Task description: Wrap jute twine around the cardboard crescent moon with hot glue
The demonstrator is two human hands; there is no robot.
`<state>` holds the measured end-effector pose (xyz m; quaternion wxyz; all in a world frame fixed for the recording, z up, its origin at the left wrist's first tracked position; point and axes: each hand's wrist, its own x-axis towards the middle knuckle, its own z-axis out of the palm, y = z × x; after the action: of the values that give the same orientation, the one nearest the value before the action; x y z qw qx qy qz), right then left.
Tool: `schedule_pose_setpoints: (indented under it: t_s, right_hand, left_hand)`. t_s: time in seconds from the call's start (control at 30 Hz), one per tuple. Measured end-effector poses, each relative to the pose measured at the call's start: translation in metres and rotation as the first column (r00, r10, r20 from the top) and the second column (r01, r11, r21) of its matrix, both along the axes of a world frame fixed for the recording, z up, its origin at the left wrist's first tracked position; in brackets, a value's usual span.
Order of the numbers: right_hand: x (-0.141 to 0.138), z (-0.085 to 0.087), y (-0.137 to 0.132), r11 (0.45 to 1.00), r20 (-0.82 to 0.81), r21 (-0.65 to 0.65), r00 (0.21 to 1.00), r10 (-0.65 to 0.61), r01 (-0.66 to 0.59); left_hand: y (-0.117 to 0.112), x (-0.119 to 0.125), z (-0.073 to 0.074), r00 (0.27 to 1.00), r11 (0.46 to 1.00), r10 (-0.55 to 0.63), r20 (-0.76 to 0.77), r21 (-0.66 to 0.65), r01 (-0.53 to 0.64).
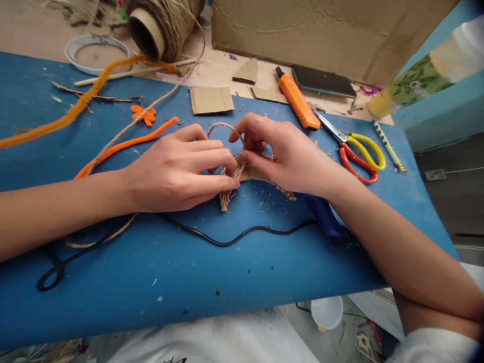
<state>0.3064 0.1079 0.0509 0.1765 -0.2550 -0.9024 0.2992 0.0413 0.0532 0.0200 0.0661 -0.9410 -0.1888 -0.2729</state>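
Note:
A small cardboard piece partly wrapped in jute twine (229,194) lies under my fingertips at the middle of the blue table. My left hand (185,169) presses its fingers on the wrapped strands from the left. Thumb and forefinger of my right hand (278,151) pinch the twine at the piece's upper side. A loop of twine (219,125) arches up between both hands. The bare cardboard (255,174) shows below my right thumb. Behind my right wrist sits a blue tool (325,217) with a black cord, probably a glue gun, partly hidden.
Scissors (359,151), an orange box cutter (298,98) and a dark phone (323,81) lie right of centre. A twine spool (166,25) stands at the back left. Orange pipe cleaners (132,143) and a cardboard scrap (212,101) lie nearby. A black cord (227,243) crosses the front.

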Motion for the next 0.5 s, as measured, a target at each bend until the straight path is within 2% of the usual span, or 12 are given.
schedule_pose_setpoints:
  t_s: [0.5]
  right_hand:
    - [-0.0026,0.0003,-0.0012,0.999,0.003,-0.041,0.999,-0.035,0.035]
  left_hand:
    - [0.0,-0.0007,-0.0026,0.999,0.998,0.028,-0.015,-0.052,-0.029]
